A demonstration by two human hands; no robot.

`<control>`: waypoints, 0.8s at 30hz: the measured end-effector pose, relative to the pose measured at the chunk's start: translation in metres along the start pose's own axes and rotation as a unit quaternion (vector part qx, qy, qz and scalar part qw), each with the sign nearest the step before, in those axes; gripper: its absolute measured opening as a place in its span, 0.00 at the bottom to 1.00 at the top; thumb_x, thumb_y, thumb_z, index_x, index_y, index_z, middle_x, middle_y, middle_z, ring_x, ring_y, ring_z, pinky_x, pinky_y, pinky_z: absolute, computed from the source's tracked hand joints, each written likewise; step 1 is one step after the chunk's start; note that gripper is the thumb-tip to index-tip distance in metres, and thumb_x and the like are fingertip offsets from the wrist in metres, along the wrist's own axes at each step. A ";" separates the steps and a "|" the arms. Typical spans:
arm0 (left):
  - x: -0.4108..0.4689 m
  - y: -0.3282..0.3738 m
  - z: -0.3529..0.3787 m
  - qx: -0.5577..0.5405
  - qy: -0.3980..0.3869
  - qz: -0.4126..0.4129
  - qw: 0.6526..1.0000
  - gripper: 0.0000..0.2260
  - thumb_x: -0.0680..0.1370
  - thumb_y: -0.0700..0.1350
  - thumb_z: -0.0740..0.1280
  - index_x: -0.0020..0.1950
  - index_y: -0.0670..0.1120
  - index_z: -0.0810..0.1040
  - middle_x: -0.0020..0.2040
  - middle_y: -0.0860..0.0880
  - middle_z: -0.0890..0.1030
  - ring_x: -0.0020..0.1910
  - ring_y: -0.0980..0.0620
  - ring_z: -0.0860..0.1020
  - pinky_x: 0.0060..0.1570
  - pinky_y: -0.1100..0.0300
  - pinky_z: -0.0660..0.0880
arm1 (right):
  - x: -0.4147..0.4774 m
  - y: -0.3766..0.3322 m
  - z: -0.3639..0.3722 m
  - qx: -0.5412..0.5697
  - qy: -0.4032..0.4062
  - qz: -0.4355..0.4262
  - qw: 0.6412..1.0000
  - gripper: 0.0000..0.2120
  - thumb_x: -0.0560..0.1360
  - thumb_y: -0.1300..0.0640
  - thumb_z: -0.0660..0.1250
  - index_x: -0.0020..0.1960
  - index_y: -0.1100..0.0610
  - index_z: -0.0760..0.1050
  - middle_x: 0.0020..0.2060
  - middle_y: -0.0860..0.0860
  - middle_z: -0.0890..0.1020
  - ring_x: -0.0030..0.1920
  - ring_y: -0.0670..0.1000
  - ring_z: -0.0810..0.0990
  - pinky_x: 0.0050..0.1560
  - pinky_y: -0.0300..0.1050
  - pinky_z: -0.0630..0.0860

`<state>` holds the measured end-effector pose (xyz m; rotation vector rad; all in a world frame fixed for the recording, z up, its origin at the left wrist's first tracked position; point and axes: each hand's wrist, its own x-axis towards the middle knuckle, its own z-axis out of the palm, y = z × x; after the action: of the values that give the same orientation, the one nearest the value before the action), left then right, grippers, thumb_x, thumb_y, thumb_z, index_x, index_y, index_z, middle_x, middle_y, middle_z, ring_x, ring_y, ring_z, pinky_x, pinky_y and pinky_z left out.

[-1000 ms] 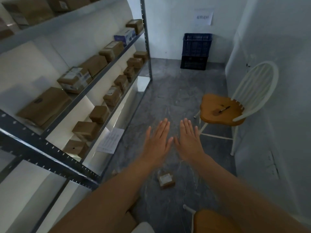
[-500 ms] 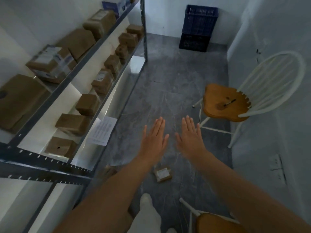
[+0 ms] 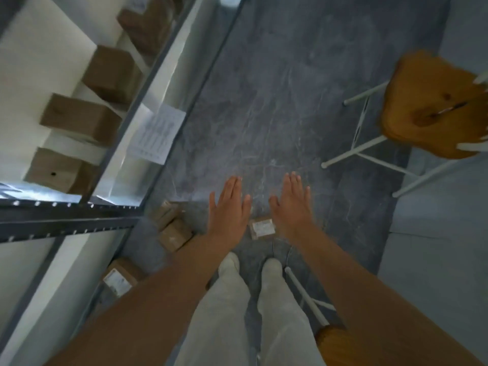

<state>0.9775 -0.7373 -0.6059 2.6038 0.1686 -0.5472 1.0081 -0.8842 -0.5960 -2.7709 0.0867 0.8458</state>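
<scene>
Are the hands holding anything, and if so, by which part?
Nothing is held. The left hand and right hand are open with straight fingers; the small brown cardboard parcel with a white label lies on the grey floor, seen between them.

Quick count: four cardboard boxes [image 3: 113,72] on the shelf [image 3: 163,83], roughly four parcels [image 3: 261,227] on the floor [image 3: 290,101] (pile's blurry), two chairs [image 3: 433,101], one sheet of paper [image 3: 157,133], two hands: left hand [image 3: 229,210], right hand [image 3: 290,204].

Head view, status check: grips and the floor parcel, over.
Left grip open, right grip open, both flat, holding nothing. Parcel on floor, seen between them, not held. More boxes left, chair right, none in the way.
</scene>
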 end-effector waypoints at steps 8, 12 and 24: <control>0.067 -0.049 0.167 -0.119 0.002 -0.178 0.977 0.24 0.83 0.47 0.57 0.78 0.43 0.59 0.78 0.44 0.62 0.75 0.45 0.63 0.72 0.50 0.59 | 0.115 0.094 0.142 -0.006 -0.062 0.017 0.998 0.30 0.83 0.51 0.50 0.79 0.64 0.44 0.79 0.58 0.47 0.79 0.54 0.44 0.78 0.54 0.40; 0.084 -0.084 0.251 -0.248 -0.047 -0.239 0.937 0.20 0.81 0.44 0.61 0.73 0.45 0.65 0.67 0.44 0.74 0.64 0.45 0.74 0.63 0.54 0.70 | 0.167 0.153 0.223 0.035 -0.077 0.073 0.994 0.28 0.82 0.52 0.54 0.76 0.67 0.54 0.75 0.63 0.59 0.76 0.58 0.57 0.75 0.55 0.52; 0.128 -0.160 0.457 -0.321 -0.140 -0.383 0.855 0.11 0.81 0.41 0.60 0.59 0.39 0.75 0.56 0.39 0.77 0.45 0.48 0.75 0.39 0.58 0.72 | 0.235 0.206 0.417 0.307 -0.262 0.128 0.906 0.17 0.79 0.67 0.60 0.67 0.63 0.72 0.62 0.57 0.77 0.63 0.56 0.76 0.65 0.48 0.72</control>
<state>0.9007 -0.8086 -1.0958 1.7019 1.1110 -0.9287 0.9508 -0.9775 -1.1051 -1.9037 0.5276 1.3277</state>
